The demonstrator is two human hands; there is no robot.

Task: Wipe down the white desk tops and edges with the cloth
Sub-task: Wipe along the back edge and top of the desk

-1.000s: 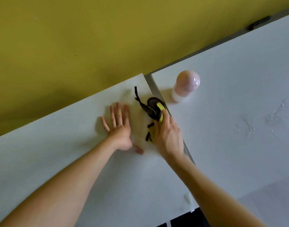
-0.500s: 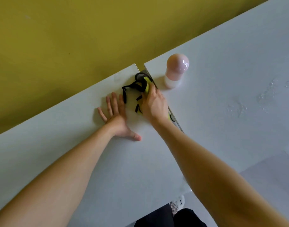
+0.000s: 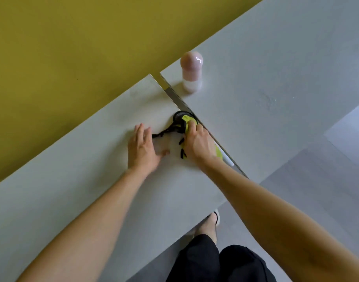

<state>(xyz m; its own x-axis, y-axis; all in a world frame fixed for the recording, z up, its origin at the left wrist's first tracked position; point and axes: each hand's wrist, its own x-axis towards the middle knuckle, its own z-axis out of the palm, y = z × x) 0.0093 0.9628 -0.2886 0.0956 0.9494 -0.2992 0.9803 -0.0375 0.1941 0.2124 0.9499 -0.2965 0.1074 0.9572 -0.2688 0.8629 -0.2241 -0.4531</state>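
Cloth [image 3: 186, 121]: yellow-green with black trim and loose black straps, bunched up on the left desk [image 3: 89, 180] at its right edge, right against the gap [image 3: 175, 97] between the two desks. One strap trails left across the top toward the left hand.

Right hand [image 3: 198, 143]: on top of the cloth, fingers curled down over the bunch, gripping it and pressing it to the desk edge. Yellow fabric sticks out ahead of the fingertips and behind the wrist side. Cannot tell how far the cloth hangs into the gap.

Left hand [image 3: 143, 151]: palm down on the left desk, just left of the cloth, fingers straight and together, thumb out toward the right hand, holding nothing. The strap end lies at or just beside its fingers.

Right desk [image 3: 286, 74]: white, set a bit higher or apart, with a grey edge strip showing along the gap. Faint smear marks [image 3: 266, 100] on its top. Bottle [image 3: 191, 72] with a pink domed cap stands upright near its far left corner, well apart from the hands.

Yellow wall [image 3: 62, 47] behind both desks. Grey floor [image 3: 317, 190] to the right. Black trousers [image 3: 215, 261] and one foot [image 3: 212, 221] at the bottom.
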